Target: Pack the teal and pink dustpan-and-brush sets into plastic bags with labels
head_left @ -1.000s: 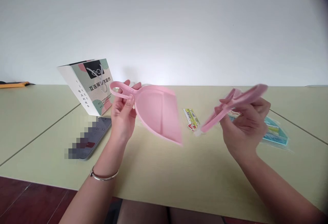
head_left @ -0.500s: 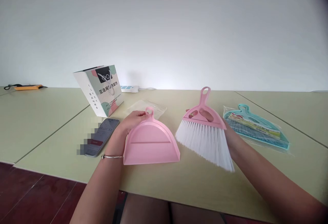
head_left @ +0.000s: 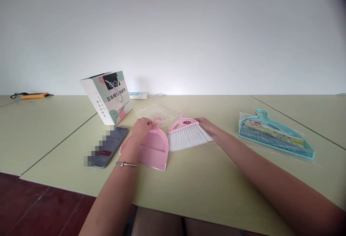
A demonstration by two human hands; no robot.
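Note:
My left hand point(head_left: 143, 126) grips the pink dustpan point(head_left: 152, 153) beside its looped handle, fingers closed at the upper edge. The pan rests on the table, turned at an angle, its left part covered by my wrist. To its right is a pink hand brush point(head_left: 186, 138) with white bristles pointing toward me. My right hand point(head_left: 205, 126) holds the brush at the right end of its pink head; most of those fingers are hidden behind it. The brush's left edge is close beside the pan.
A clear plastic bag point(head_left: 154, 111) lies behind the dustpan. At left are a phone point(head_left: 115, 144) and a patterned paper bag point(head_left: 113, 99). A wrapped teal dustpan set point(head_left: 273, 131) lies on the right. A power strip point(head_left: 138, 95) and an orange object point(head_left: 35, 95) sit by the wall.
My right hand has brought the brush left and down, close to the dustpan. The dustpan has turned and shifted slightly left under my left hand.

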